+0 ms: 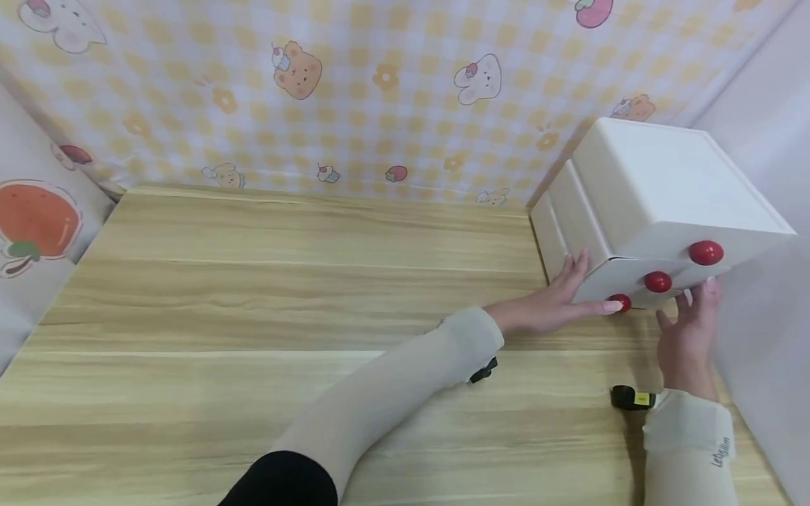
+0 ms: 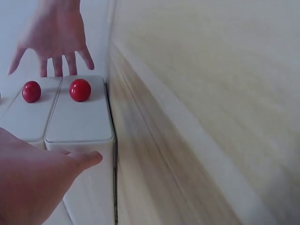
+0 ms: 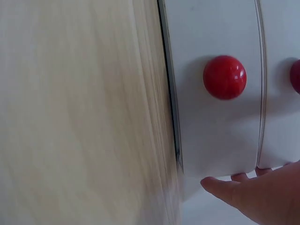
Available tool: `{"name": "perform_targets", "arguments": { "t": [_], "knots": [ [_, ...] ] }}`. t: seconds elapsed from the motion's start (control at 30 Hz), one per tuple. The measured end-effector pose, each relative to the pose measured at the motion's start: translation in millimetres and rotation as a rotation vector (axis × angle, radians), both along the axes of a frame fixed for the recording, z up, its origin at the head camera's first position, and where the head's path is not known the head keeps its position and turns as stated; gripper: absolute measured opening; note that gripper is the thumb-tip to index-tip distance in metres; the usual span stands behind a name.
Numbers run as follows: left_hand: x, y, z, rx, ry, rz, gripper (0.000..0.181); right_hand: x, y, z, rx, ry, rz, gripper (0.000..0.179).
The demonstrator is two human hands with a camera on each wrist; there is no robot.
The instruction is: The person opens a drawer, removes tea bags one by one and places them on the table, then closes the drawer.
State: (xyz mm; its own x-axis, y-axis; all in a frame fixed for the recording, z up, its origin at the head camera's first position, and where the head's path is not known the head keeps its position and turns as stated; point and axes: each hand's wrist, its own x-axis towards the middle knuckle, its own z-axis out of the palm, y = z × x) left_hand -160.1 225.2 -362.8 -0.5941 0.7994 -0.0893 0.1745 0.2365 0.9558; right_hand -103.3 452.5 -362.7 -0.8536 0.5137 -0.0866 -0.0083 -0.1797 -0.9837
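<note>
Left sleeve (image 1: 386,393) nearest — left hand (image 1: 547,303), right hand (image 1: 690,337) flank closed drawer unit (image 1: 702,176) — inside hidden.

The right wrist view cuts off the right hand (image 3: 269,197) and one red knob (image 3: 296,76).

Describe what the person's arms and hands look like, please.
The left hand and right hand are bare. The left sleeve is pale beige, with black fabric further up; the right sleeve, also pale beige, carries dark lettering near its cuff.
</note>
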Motion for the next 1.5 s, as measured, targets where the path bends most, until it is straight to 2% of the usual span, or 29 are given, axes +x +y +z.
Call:
{"name": "perform_targets", "arguments": {
  "t": [0.23,0.47,0.73,0.93,1.2,1.37,1.5],
  "knots": [
    [10.9,5.8,-2.0,-0.071,-0.001,0.035,0.096,-1.7,-4.4,-5.1,0.029,0.015,-0.024,0.071],
    [18.8,3.2,-0.9,-0.060,-0.051,0.080,0.096,-2.5,-8.8,-4.3,0.064,-0.005,-0.019,0.067],
    [22.3,-1.5,-0.9,-0.062,-0.029,0.080,0.098,-4.9,-17.0,1.5,0.107,-0.080,-0.095,0.064],
    [23.8,-8.1,1.1,-0.053,-0.051,0.069,0.097,-4.5,-19.8,5.9,0.152,-0.181,-0.119,0.062],
    [25.3,-26.0,1.0,-0.074,-0.048,0.041,0.097,4.2,-21.3,11.0,0.092,-0.177,-0.032,0.066],
    [25.4,-39.8,0.5,-0.062,-0.055,0.013,0.098,3.4,-31.6,13.0,0.157,-0.212,-0.006,0.073],
    [27.8,-51.7,-0.2,-0.056,-0.043,-0.001,0.098,2.4,-42.4,14.7,0.143,-0.188,0.039,0.072]
  ]
}}
